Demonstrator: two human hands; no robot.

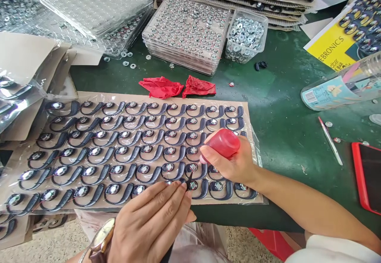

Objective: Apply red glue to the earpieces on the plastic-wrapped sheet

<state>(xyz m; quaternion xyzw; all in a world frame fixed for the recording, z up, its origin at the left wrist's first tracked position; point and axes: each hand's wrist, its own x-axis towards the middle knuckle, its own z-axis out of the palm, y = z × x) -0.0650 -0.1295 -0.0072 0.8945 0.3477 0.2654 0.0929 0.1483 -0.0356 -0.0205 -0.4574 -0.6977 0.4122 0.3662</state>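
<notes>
My right hand [230, 163] is closed around a small red squeeze bottle [224, 143], whose thin tip points down at one of the earphone parts in the lower rows. My left hand [156, 219], with a watch on its wrist, lies at the sheet's near edge with its fingers pinched on a thin dark tool [189, 180] beside that same part. Several rows of dark curved earphone parts with shiny round discs lie on a brown card sheet [89, 96] covered in clear film.
Clear trays of small metal discs [187, 32] and a tub of washers [245, 36] stand at the back. Two red rags [175, 87] lie behind the sheet. At the right are a lying plastic bottle [342, 88], a thin stick [330, 140] and a red phone [367, 177].
</notes>
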